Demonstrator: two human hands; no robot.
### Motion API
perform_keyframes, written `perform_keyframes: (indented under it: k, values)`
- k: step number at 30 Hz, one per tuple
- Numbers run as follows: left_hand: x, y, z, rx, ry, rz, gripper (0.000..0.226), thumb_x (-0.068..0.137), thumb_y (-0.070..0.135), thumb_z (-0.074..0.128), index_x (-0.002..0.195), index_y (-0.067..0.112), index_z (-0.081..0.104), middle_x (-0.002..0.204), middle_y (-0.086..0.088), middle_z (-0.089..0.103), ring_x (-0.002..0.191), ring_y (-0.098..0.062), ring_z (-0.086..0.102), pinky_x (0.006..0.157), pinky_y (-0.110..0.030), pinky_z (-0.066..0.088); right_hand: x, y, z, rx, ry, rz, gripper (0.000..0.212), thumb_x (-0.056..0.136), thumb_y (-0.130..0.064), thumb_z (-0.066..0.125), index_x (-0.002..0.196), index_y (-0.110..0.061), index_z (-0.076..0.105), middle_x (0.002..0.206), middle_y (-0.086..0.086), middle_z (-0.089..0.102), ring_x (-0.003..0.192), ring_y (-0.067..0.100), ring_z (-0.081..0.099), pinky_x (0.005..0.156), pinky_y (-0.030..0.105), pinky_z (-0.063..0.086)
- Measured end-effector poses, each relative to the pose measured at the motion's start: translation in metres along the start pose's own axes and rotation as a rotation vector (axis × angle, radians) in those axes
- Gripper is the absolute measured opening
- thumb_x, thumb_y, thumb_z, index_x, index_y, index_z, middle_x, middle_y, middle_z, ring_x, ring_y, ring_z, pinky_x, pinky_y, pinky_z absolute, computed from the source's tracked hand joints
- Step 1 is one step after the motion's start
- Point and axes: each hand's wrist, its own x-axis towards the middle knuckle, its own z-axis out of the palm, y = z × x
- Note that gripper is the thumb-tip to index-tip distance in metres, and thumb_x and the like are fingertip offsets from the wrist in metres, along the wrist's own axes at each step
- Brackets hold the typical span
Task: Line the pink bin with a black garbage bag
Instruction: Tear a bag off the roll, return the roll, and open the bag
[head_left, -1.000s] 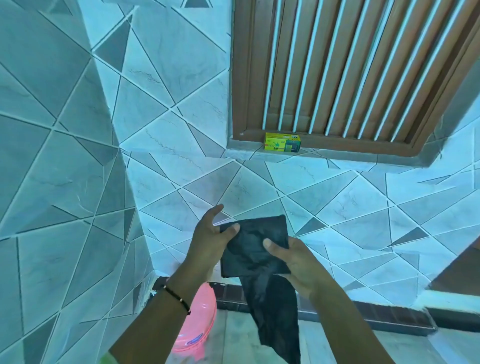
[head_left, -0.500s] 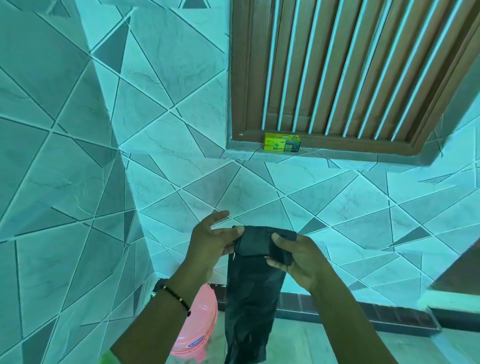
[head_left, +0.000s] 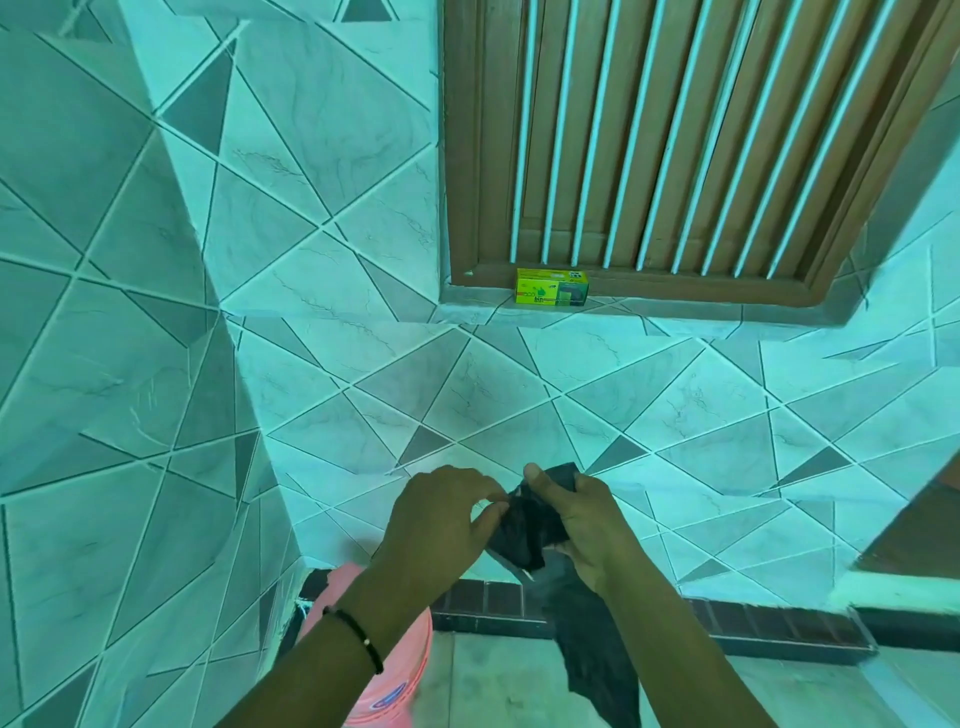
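Garbage bag: the black garbage bag (head_left: 524, 530) is held up in front of the tiled wall, bunched at its top between both hands; its loose tail hangs down past the right wrist, above and to the right of the pink bin.
Right hand: the right hand (head_left: 582, 525) grips the bag's bunched top, fingers curled round it, thumb laid up along the near face.
Left hand: the left hand (head_left: 441, 525) pinches the bag's left edge between thumb and fingertips, just beside the right hand.
Wristband: a thin black wristband (head_left: 358, 636) circles the left wrist.
Pink bin: the pink bin (head_left: 400, 675) stands on the floor below the left forearm, in the wall's corner, partly hidden by the arm.
Box: a small green box (head_left: 551, 286) sits on the window ledge, well above the bag.
Window: a brown slatted window (head_left: 675, 145) fills the wall above the ledge.
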Motion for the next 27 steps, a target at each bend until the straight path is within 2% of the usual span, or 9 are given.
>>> perform_keyframes:
  k: [3, 6, 8, 10, 12, 17, 21, 24, 27]
  values:
    - [0.0, -0.001, 0.005, -0.206, 0.046, -0.125, 0.019, 0.085, 0.044, 0.057, 0.093, 0.03, 0.068, 0.1, 0.015, 0.071, 0.094, -0.005, 0.063, 0.087, -0.029, 0.05, 0.0, 0.0, -0.003, -0.028, -0.062, -0.016, 0.026, 0.087, -0.033, 0.061, 0.093, -0.009, 0.065, 0.093, 0.015, 0.07, 0.086, 0.028, 0.066, 0.079, 0.047, 0.055]
    - [0.001, 0.007, 0.007, -0.453, -0.068, -0.241, 0.036, 0.072, 0.059, 0.064, 0.093, 0.029, 0.066, 0.093, 0.016, 0.071, 0.086, -0.003, 0.067, 0.076, -0.026, 0.053, 0.002, 0.0, -0.001, -0.1, -0.075, -0.036, 0.032, 0.086, -0.033, 0.063, 0.095, -0.002, 0.065, 0.091, 0.027, 0.068, 0.073, 0.033, 0.061, 0.067, 0.042, 0.052]
    - [0.001, 0.01, 0.008, -0.442, -0.106, -0.229, 0.038, 0.071, 0.06, 0.064, 0.09, 0.027, 0.068, 0.09, 0.013, 0.073, 0.081, -0.005, 0.069, 0.076, -0.028, 0.055, 0.001, 0.0, 0.003, -0.134, -0.076, -0.047, 0.039, 0.084, -0.035, 0.065, 0.095, 0.002, 0.065, 0.092, 0.031, 0.067, 0.07, 0.043, 0.061, 0.07, 0.046, 0.053]
    - [0.003, 0.01, 0.009, -0.395, -0.068, -0.201, 0.025, 0.08, 0.045, 0.063, 0.085, 0.021, 0.071, 0.083, 0.006, 0.074, 0.076, -0.01, 0.069, 0.078, -0.034, 0.056, 0.001, 0.0, 0.006, -0.155, -0.08, -0.065, 0.043, 0.084, -0.037, 0.064, 0.089, 0.006, 0.064, 0.078, 0.031, 0.065, 0.058, 0.041, 0.061, 0.061, 0.039, 0.052]
    - [0.007, 0.006, 0.01, -0.413, -0.022, -0.231, 0.02, 0.085, 0.03, 0.061, 0.079, 0.015, 0.072, 0.076, -0.002, 0.074, 0.074, -0.018, 0.069, 0.077, -0.039, 0.055, 0.002, 0.001, 0.007, -0.146, -0.063, -0.092, 0.043, 0.084, -0.036, 0.064, 0.079, 0.006, 0.061, 0.061, 0.021, 0.054, 0.039, 0.022, 0.045, 0.045, 0.024, 0.038]
    - [0.009, 0.001, 0.008, -0.659, 0.105, -0.44, 0.022, 0.089, 0.024, 0.059, 0.073, 0.015, 0.072, 0.067, -0.008, 0.071, 0.066, -0.029, 0.066, 0.061, -0.036, 0.056, 0.003, 0.002, 0.002, -0.014, -0.107, -0.098, 0.037, 0.078, -0.033, 0.068, 0.071, 0.002, 0.063, 0.051, 0.013, 0.047, 0.037, 0.019, 0.034, 0.037, 0.02, 0.024]
    - [0.01, -0.009, -0.008, -1.026, 0.252, -0.626, 0.014, 0.089, 0.007, 0.056, 0.091, 0.012, 0.068, 0.069, -0.006, 0.07, 0.052, -0.013, 0.066, 0.05, -0.023, 0.052, 0.003, -0.002, -0.014, -0.003, -0.131, -0.095, 0.037, 0.079, -0.027, 0.07, 0.062, -0.004, 0.046, 0.042, 0.005, 0.034, 0.03, 0.012, 0.025, 0.038, 0.019, 0.023]
    - [0.009, -0.021, -0.017, -0.849, 0.16, -0.552, 0.033, 0.085, 0.006, 0.06, 0.113, 0.022, 0.053, 0.085, -0.009, 0.071, 0.064, -0.014, 0.07, 0.062, -0.03, 0.056, 0.007, -0.004, -0.021, 0.025, -0.063, -0.102, 0.031, 0.083, -0.019, 0.067, 0.066, -0.005, 0.046, 0.039, 0.001, 0.031, 0.032, 0.012, 0.024, 0.038, 0.02, 0.024]
    - [0.008, -0.024, -0.017, -0.325, -0.03, -0.373, 0.066, 0.08, 0.012, 0.063, 0.135, 0.032, 0.032, 0.116, -0.007, 0.062, 0.095, -0.021, 0.066, 0.084, -0.038, 0.055, 0.011, -0.007, -0.022, 0.054, -0.016, -0.108, 0.034, 0.084, -0.021, 0.067, 0.061, -0.007, 0.046, 0.044, 0.002, 0.033, 0.036, 0.013, 0.025, 0.042, 0.022, 0.023]
